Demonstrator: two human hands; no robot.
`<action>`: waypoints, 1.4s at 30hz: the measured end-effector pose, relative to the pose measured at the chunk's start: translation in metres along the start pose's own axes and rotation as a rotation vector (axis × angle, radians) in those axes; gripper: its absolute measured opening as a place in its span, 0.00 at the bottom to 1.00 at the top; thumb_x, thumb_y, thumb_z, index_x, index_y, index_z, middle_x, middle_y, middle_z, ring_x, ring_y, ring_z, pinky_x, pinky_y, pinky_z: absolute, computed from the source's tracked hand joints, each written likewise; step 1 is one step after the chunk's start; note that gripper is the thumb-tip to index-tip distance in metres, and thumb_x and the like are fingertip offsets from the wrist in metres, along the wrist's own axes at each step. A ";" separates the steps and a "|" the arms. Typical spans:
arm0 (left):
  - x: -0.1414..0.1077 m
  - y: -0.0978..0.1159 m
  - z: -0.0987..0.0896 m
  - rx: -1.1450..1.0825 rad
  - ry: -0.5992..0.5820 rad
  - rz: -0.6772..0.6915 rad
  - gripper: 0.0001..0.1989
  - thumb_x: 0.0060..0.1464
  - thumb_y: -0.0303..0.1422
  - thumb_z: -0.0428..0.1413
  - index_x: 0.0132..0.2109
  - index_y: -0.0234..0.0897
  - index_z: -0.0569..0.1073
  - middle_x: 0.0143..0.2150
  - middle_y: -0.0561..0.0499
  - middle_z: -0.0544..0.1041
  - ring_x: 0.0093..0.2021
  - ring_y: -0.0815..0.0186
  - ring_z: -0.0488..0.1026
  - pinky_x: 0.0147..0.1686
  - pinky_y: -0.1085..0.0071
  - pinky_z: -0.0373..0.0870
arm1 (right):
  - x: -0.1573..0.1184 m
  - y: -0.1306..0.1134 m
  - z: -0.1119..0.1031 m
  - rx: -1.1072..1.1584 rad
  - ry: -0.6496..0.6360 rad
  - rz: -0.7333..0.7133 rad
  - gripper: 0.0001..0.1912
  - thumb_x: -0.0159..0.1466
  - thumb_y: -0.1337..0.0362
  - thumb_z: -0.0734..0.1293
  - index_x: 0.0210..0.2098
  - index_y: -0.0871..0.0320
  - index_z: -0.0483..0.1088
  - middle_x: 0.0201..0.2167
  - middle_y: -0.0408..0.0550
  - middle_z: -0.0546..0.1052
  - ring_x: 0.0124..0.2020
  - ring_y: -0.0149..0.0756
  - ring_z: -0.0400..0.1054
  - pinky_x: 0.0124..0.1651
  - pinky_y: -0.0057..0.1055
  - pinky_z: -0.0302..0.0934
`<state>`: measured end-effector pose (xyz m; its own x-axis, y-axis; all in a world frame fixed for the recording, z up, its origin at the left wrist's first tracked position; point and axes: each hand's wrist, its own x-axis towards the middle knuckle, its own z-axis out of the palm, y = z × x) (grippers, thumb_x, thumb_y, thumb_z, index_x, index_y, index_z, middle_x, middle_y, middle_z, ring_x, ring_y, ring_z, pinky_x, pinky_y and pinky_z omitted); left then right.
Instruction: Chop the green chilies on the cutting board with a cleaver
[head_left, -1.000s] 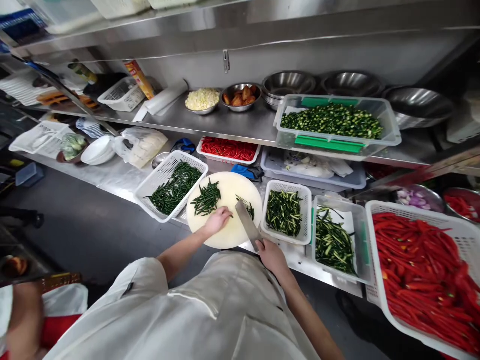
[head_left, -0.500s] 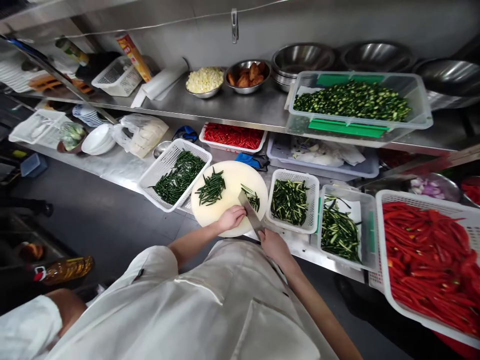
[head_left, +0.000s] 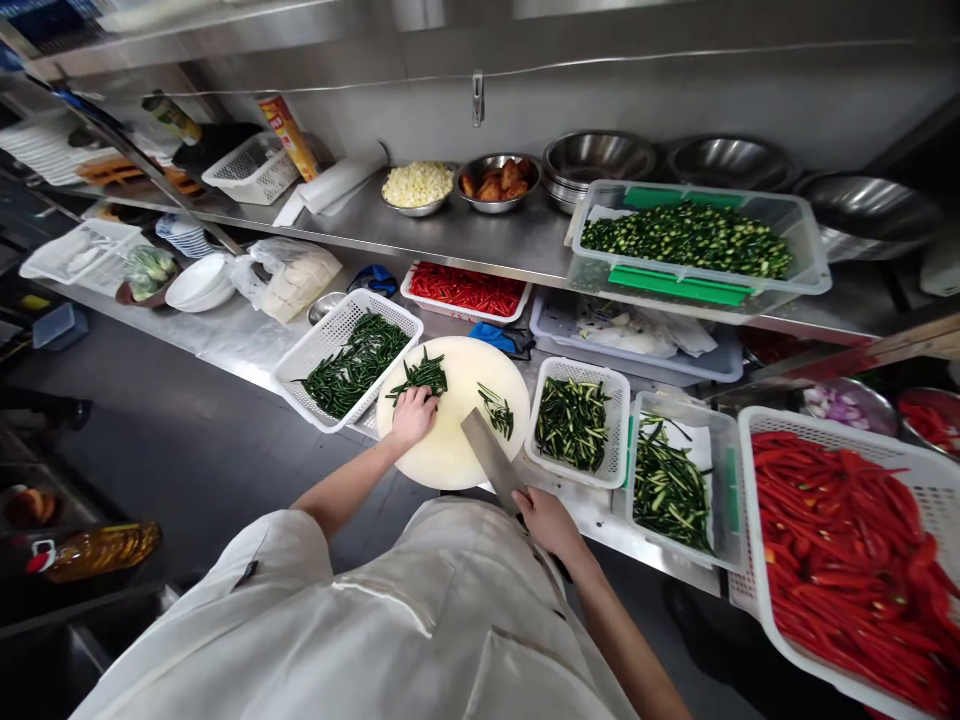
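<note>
My left hand (head_left: 414,415) reaches over the near edge of a pile of thin green chilies (head_left: 424,372) on the left of a round white cutting board (head_left: 454,455); its fingers are curled onto them, the tips partly hidden. By its handle my right hand (head_left: 546,517) grips a cleaver (head_left: 491,455), the broad blade lying over the board's right edge and pointing up-left. Beyond the blade tip lie some split green chilies (head_left: 496,410). Left of the board stands a white basket (head_left: 289,362) of whole green chilies; to the right is a smaller white basket (head_left: 625,400) of split ones.
Further right are a clear tub (head_left: 727,540) of split green chilies and a large basket (head_left: 757,560) of red chilies. Behind the board sits a tray of red chilies (head_left: 466,287). Along the shelf (head_left: 517,240) stand metal bowls and a clear bin (head_left: 814,262) of chopped greens.
My left hand has moved left from beside the cleaver blade to the pile of green chilies. The cleaver has shifted slightly back from the split chilies. The view has tilted a little.
</note>
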<state>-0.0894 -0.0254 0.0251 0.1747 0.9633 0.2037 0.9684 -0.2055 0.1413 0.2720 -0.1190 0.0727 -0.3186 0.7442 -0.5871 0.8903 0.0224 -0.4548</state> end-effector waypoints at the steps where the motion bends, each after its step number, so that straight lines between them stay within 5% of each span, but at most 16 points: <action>1: 0.001 0.001 0.002 -0.016 -0.008 0.019 0.11 0.66 0.30 0.56 0.50 0.42 0.81 0.56 0.38 0.74 0.57 0.45 0.68 0.54 0.46 0.68 | 0.001 0.000 -0.002 -0.008 0.013 0.008 0.22 0.80 0.56 0.55 0.45 0.59 0.76 0.46 0.57 0.83 0.51 0.45 0.77 0.49 0.32 0.59; 7: -0.014 0.051 0.030 -0.383 -0.096 0.255 0.14 0.73 0.32 0.48 0.54 0.41 0.78 0.52 0.44 0.77 0.53 0.58 0.75 0.55 0.58 0.77 | 0.003 -0.021 -0.014 -0.078 0.081 0.058 0.22 0.79 0.56 0.54 0.48 0.58 0.77 0.48 0.60 0.83 0.51 0.48 0.77 0.50 0.34 0.60; 13: -0.034 0.086 0.047 -0.521 -0.080 0.378 0.15 0.74 0.33 0.48 0.57 0.37 0.76 0.53 0.43 0.79 0.57 0.58 0.76 0.60 0.57 0.77 | -0.011 -0.017 -0.019 -0.067 0.040 0.064 0.21 0.79 0.55 0.54 0.46 0.57 0.76 0.45 0.59 0.83 0.48 0.48 0.77 0.47 0.34 0.59; 22: -0.028 0.079 0.045 -0.552 -0.112 0.414 0.14 0.72 0.32 0.49 0.55 0.38 0.77 0.53 0.42 0.79 0.57 0.57 0.76 0.59 0.55 0.78 | 0.026 -0.046 -0.019 0.009 0.080 0.069 0.22 0.79 0.57 0.54 0.51 0.59 0.76 0.51 0.60 0.82 0.53 0.47 0.75 0.50 0.33 0.59; 30: -0.031 0.073 0.051 -0.553 -0.146 0.401 0.16 0.73 0.33 0.48 0.58 0.38 0.76 0.55 0.41 0.79 0.60 0.56 0.75 0.62 0.51 0.76 | 0.008 -0.014 -0.019 0.081 0.021 0.004 0.21 0.78 0.56 0.56 0.50 0.60 0.77 0.51 0.61 0.82 0.54 0.47 0.75 0.51 0.32 0.58; 39: -0.016 0.064 0.032 -0.461 -0.211 0.505 0.15 0.72 0.32 0.47 0.54 0.38 0.78 0.55 0.43 0.78 0.55 0.56 0.75 0.58 0.57 0.76 | 0.043 -0.041 -0.018 0.130 0.108 0.023 0.22 0.79 0.57 0.54 0.50 0.61 0.77 0.52 0.60 0.82 0.53 0.44 0.75 0.49 0.30 0.57; 42: -0.002 0.045 0.019 -0.282 -0.057 0.243 0.14 0.69 0.30 0.51 0.55 0.37 0.77 0.55 0.40 0.77 0.56 0.50 0.72 0.59 0.50 0.73 | 0.027 -0.027 -0.013 0.109 0.148 -0.005 0.22 0.80 0.57 0.54 0.47 0.59 0.77 0.48 0.58 0.83 0.51 0.44 0.76 0.48 0.31 0.57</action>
<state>-0.0430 -0.0336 0.0123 0.4111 0.8868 0.2112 0.8114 -0.4616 0.3585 0.2432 -0.0909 0.0775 -0.2646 0.8343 -0.4836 0.8457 -0.0402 -0.5322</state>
